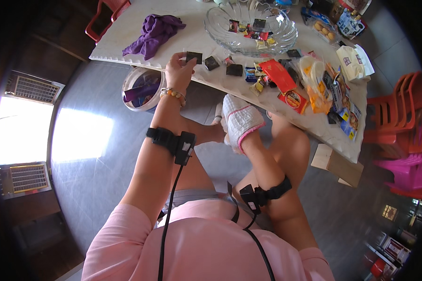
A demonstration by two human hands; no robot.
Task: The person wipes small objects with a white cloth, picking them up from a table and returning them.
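Observation:
At the table's near left edge, my left hand [177,72] has its fingers closed on a small flat black square packet [194,57]. More such black packets [211,63] lie just right of it. My right hand is mostly hidden under a white textured cloth [243,118] with pink edging, bunched over it below the table's front edge; its fingers do not show. Above the hands stands a clear glass bowl [210,29] with a wavy rim, holding several small wrapped sweets. Nearer the right side lie a red packet [277,76] and small blue and yellow wrapped pieces [254,75].
A crumpled purple cloth [155,36] lies at the table's far left. Under that edge stands a white bin [157,97] with purple stuff inside. Snack bags [316,86] and a tissue pack [355,62] crowd the right side. Red stacked chairs [401,110] stand beyond.

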